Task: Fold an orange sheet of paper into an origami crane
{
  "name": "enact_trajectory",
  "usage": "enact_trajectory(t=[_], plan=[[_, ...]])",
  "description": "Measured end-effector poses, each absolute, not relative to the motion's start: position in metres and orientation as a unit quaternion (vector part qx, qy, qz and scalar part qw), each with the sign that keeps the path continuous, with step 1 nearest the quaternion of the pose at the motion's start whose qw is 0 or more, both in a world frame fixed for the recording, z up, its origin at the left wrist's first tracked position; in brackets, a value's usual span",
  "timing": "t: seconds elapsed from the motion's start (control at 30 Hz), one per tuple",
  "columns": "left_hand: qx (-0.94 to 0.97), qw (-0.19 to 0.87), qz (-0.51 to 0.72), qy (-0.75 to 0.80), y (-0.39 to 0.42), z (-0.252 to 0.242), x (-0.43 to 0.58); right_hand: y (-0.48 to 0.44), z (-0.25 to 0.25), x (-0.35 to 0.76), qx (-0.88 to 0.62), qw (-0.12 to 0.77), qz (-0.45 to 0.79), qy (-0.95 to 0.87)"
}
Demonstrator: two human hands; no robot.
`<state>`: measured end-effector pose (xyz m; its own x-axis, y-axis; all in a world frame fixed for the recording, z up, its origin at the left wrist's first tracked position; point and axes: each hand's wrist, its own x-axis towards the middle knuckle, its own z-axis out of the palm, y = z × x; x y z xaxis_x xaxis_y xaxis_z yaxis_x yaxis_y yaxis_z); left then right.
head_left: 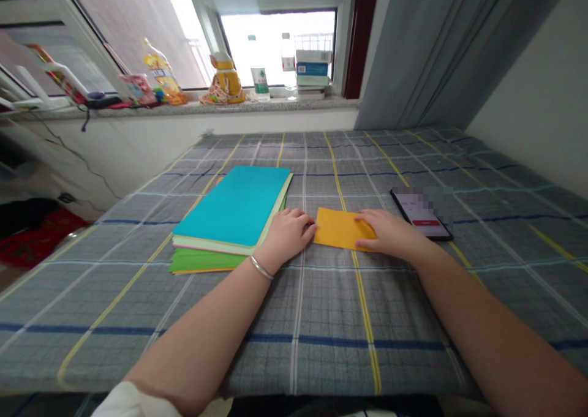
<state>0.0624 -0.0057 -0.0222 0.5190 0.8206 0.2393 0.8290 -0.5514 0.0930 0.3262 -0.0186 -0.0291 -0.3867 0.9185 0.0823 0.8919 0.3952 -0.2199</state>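
Note:
A folded orange paper (339, 228) lies flat on the checked grey cloth (298, 343) between my hands. My right hand (390, 233) rests on its right end, with the thumb at the lower edge. My left hand (287, 236) lies palm down, its fingertips touching the paper's left edge, and a silver bangle (261, 267) circles that wrist. Just left of that hand sits a stack of paper: a teal sheet (232, 206) on top, pale green sheets (215, 245) beneath, and green sheets (197, 261) lowest.
A black smartphone (420, 214) lies on the cloth beyond my right hand, its screen lit and partly blurred. Along the window sill (193, 107) at the back stand bottles, jars and a small pile of boxes (313, 68). A grey curtain (427, 49) hangs at the right.

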Motion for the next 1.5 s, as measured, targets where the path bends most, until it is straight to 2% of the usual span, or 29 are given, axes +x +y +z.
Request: enact_trajectory(t=[0.17,0.3,0.57,0.77,0.87,1.03,1.2,1.33,1.5], plan=[[-0.875,0.012,-0.124,-0.468,-0.005,-0.023,0.062,-0.011,-0.041,0.335,-0.583,0.092,0.065,-0.804],[-0.876,-0.017,-0.145,-0.46,-0.002,-0.029,0.059,-0.006,-0.045,0.336,-0.602,0.131,0.068,-0.785],[-0.845,-0.114,-0.203,-0.482,0.003,-0.037,0.061,0.002,-0.045,0.334,-0.594,0.312,0.155,-0.725],[-0.738,-0.306,-0.346,-0.492,0.006,-0.041,0.062,0.0,-0.041,0.331,-0.536,0.475,0.128,-0.686],[-0.744,-0.284,-0.377,-0.473,0.005,-0.035,0.062,-0.004,-0.035,0.329,-0.482,0.524,0.118,-0.692],[-0.813,-0.159,-0.38,-0.411,0.005,-0.031,0.058,-0.007,-0.029,0.33,-0.474,0.472,0.092,-0.738],[-0.89,-0.038,-0.298,-0.342,0.002,-0.028,0.054,-0.001,-0.037,0.335,-0.478,0.39,0.042,-0.786],[-0.921,-0.044,-0.249,-0.298,-0.002,-0.024,0.054,0.003,-0.04,0.337,-0.45,0.354,0.053,-0.818],[-0.934,-0.105,-0.198,-0.278,-0.001,-0.025,0.055,0.0,-0.038,0.339,-0.44,0.28,0.068,-0.85]])
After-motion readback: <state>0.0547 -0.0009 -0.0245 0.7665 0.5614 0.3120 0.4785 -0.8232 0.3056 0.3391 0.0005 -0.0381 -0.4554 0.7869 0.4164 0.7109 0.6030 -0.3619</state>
